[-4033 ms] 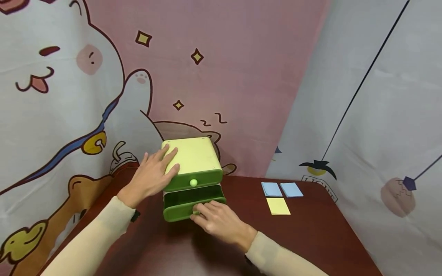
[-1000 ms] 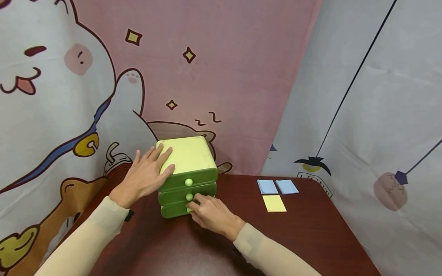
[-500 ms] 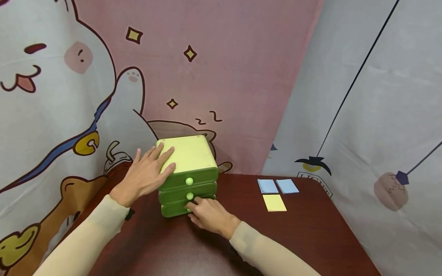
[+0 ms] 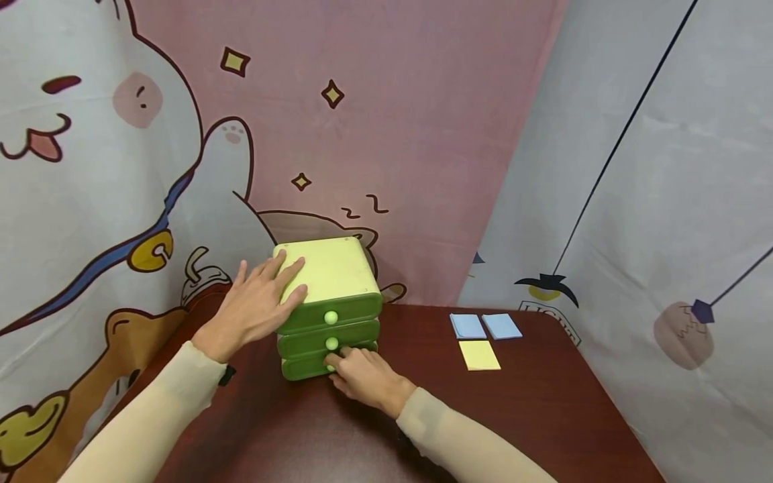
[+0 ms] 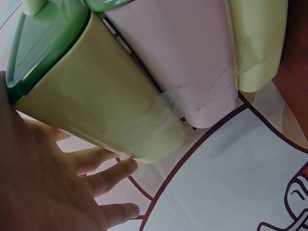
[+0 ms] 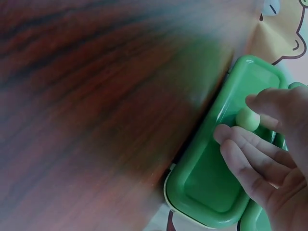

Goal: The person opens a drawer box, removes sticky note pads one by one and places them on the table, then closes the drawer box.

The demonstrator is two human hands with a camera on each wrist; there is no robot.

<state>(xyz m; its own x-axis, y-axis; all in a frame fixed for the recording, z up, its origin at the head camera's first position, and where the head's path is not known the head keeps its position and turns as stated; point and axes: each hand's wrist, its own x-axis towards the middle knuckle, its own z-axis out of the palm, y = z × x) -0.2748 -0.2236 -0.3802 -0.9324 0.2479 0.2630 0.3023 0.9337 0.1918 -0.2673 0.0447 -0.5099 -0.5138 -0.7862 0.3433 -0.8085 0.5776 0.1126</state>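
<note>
A small desktop drawer cabinet [image 4: 326, 268] with a pale yellow top and three green drawer fronts stands on the table. My left hand [image 4: 250, 305] lies with spread fingers on the left part of its top. In the left wrist view, the fingers [image 5: 113, 175] reach past the yellow upper casing [image 5: 106, 96], and a pink casing [image 5: 178, 57] sits beside it. My right hand [image 4: 366, 379] is at the bottom drawer [image 6: 211, 178], which sits flush with the others. Its thumb and fingertips are around the round light-green knob [image 6: 247, 119].
Two blue sticky-note pads [image 4: 468, 326] and a yellow one [image 4: 480, 355] lie to the right on the dark red-brown table [image 4: 519, 402]. A cartoon-printed cloth [image 4: 410, 168] hangs close behind the cabinet and along both sides.
Four seconds ago the bottom drawer was pulled out; it has since been pushed in, with my right hand at its knob. My left hand stays on top. Over the last half second almost nothing moves.
</note>
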